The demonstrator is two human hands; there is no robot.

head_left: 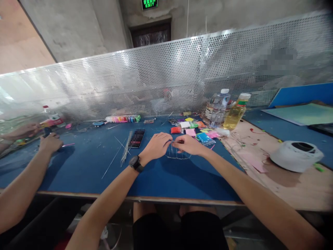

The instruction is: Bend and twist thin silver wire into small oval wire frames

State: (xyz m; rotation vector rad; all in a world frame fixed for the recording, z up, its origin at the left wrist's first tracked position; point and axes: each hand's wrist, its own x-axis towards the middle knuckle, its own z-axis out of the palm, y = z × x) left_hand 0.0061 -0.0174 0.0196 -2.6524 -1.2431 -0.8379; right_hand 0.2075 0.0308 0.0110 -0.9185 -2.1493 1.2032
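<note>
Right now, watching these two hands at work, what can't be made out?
All in the head view:
- Upper part of the wire: hidden by the fingers of the left hand and right hand.
- Phone screen: partly masked by pixelation.
- Dark object at a neighbour's hand: blurred, partly covered by that hand.
- Left forearm: cut off by the bottom edge.
</note>
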